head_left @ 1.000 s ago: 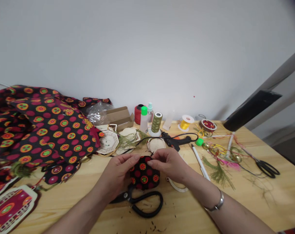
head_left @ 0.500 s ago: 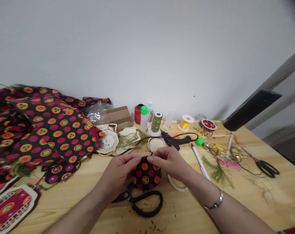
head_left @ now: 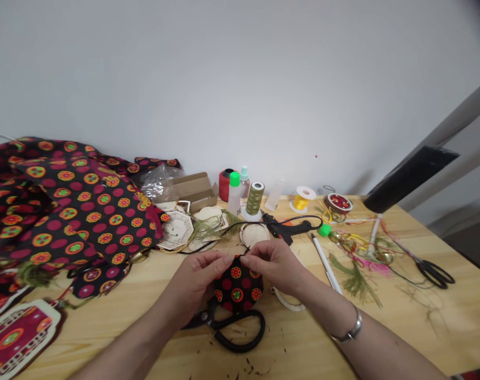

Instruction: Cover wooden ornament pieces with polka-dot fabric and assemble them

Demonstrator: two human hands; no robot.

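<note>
Between my hands is a round piece covered in dark flowered fabric (head_left: 237, 287), its patterned face toward me. My left hand (head_left: 206, 274) pinches its upper left edge with thumb and fingers. At the upper right edge, my right hand (head_left: 273, 264) pinches the rim, and a small dark bit sticks up between the fingertips. Black-handled scissors (head_left: 242, 348) lie on the table just below the round piece, partly covered by it. A pale ring (head_left: 289, 303) rests under my right forearm, half hidden.
Flowered cloth (head_left: 81, 206) is heaped at the left. Behind my hands stand a green-capped bottle (head_left: 234, 194), a green thread cone (head_left: 255, 198) and a black glue gun (head_left: 289, 228). To the right lie a white pen (head_left: 326, 261), tangled threads and more scissors (head_left: 435, 273).
The round fabric piece has dropped very slightly. A small dark bit now shows above its top edge at my right fingertips. Everything else on the table stays put.
</note>
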